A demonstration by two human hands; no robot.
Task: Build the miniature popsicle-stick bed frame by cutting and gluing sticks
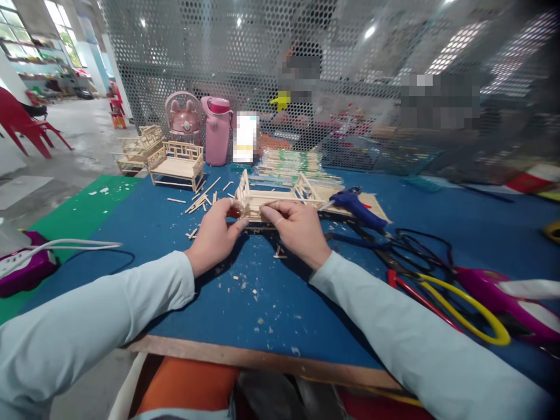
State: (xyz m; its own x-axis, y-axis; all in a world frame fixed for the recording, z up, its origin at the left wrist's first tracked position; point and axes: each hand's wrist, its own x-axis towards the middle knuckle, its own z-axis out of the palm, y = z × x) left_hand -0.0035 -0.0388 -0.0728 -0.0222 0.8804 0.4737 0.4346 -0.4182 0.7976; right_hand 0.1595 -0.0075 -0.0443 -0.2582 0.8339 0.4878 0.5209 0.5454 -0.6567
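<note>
Small wooden bench [280,196] observed on the blue tabletop [324,315], between both hands, the left hand [216,233] grasping its left end with thumb and fingers, the right hand [301,228] bunched at its front, any piece pinched there indeterminable, and a blue glue gun [356,209] lying to the right

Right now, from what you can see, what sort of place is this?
Probably a small craft workshop: there's a blue glue gun, packs of thin sticks, and a miniature wooden bench standing at the left.
</note>
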